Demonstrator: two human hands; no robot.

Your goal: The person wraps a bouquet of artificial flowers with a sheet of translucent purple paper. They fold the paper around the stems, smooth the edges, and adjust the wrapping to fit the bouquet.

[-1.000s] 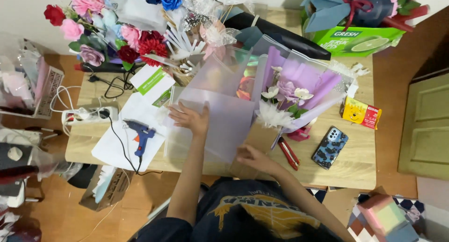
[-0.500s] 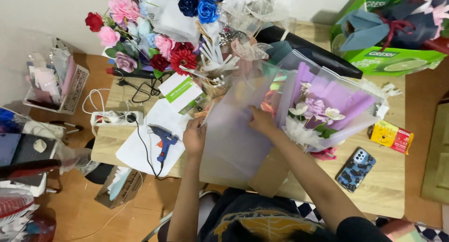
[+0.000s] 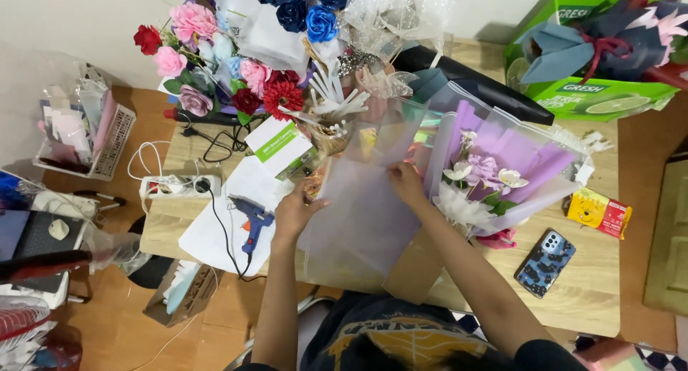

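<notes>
Wrapping sheet (image 3: 365, 213) frosted translucent plastic; table (image 3: 573, 299) matt light wood; phone case (image 3: 546, 262) glossy.

Translucent wrapping sheet (image 3: 373, 213) veils items beneath; right hand (image 3: 405, 182) fingertips indistinct; green box (image 3: 609, 91) cropped at right edge.

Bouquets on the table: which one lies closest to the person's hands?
The lilac-wrapped bouquet with white and purple flowers, right beside the right hand. The pink-and-red bunch and the dark blue-wrapped one sit farther back.
</notes>
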